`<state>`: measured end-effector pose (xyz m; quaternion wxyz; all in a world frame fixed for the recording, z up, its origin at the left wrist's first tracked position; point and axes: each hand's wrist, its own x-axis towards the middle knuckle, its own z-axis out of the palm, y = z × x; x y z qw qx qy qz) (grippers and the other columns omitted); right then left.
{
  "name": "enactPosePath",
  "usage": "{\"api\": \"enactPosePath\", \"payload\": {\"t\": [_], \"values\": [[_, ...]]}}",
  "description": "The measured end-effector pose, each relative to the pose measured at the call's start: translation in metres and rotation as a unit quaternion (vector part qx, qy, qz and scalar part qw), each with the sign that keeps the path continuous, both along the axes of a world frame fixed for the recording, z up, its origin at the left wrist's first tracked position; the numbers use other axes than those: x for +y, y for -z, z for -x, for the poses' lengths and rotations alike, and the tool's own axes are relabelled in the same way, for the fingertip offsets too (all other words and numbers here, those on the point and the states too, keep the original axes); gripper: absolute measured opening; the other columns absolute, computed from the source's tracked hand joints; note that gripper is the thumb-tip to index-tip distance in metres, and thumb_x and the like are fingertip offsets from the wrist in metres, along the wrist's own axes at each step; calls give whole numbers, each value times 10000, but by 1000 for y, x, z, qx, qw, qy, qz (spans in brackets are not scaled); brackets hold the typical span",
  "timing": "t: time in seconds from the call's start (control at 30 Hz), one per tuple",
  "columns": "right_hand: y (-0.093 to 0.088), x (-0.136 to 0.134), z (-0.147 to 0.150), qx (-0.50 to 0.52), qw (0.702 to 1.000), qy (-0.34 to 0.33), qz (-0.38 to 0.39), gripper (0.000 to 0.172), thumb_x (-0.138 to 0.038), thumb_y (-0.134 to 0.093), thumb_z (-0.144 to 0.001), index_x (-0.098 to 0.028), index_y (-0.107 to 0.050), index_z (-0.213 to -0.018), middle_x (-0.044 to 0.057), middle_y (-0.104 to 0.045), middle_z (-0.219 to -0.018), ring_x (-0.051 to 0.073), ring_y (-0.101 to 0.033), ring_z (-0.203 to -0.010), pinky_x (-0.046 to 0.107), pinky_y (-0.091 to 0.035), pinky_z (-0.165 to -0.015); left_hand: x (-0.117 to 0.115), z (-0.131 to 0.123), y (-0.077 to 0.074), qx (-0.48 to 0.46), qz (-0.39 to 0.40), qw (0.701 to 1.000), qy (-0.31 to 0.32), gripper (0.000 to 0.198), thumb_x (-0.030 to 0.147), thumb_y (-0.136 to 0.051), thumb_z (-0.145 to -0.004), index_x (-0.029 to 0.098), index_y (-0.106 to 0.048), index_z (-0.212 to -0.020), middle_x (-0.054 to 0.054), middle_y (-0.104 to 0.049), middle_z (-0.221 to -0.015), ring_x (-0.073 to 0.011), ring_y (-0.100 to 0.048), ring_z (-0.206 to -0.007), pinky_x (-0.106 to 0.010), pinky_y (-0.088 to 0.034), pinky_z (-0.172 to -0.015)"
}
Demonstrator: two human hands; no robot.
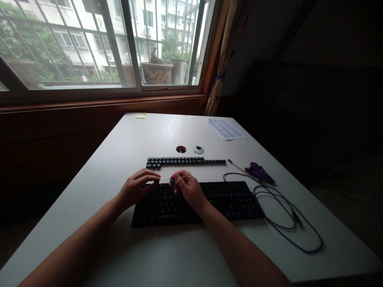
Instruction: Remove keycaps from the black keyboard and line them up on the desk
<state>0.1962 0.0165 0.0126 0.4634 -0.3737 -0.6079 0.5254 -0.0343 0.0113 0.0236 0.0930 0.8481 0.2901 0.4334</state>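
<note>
A black keyboard (230, 203) lies on the white table in front of me. Over its upper left part, my left hand (134, 187) pinches a small black keycap (156, 181) between thumb and fingertips. My right hand (187, 189) is closed around a wire keycap puller (187, 175), held just above the keys. Thin wires from this tool point toward the keycap; whether they touch it I cannot tell. Behind the keyboard, loose black keycaps (179, 160) stand in neat rows, with a shorter row at the front left.
Right of the keyboard lie a coiled black cable (308, 252), a purple cloth (259, 172) and a thin stick with a dark tip (239, 167). Farther back are a cable hole (181, 149), its round cover (198, 150), printed papers (227, 129) and yellow sticky notes (141, 116).
</note>
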Motion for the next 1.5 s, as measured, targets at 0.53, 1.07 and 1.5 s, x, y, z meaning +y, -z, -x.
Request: {"api": "enactPosePath", "payload": {"t": [0.53, 1.07, 1.5], "values": [[-7, -13, 3, -161, 955, 121, -217, 196, -303, -482, -978, -211, -608, -859, 24, -623, -820, 174, -586, -786, 298, -450, -761, 0, 2, 7, -18, 38, 999, -35, 210, 167, -640, -910, 182, -649, -1119, -92, -690, -1027, -160, -674, -865, -281, -578, -764], [-4, -8, 3, -209, 951, 125, -193, 207, -307, -474, -982, -207, -614, -867, 25, -635, -832, 179, -591, -790, 295, -441, -755, 1, 0, -1, -38, 63, 997, 5, 186, 76, -664, -852, 166, -662, -1015, -107, -714, -1015, -191, -663, -921, -327, -556, -798], [-3, -8, 3, -205, 952, 114, -194, 182, -301, -485, -980, -211, -611, -885, 26, -630, -852, 179, -591, -802, 300, -445, -760, 1, -1, 0, -30, 81, 996, 1, 150, 144, -653, -881, 163, -672, -1028, -102, -708, -977, -165, -659, -836, -294, -566, -752]]}}
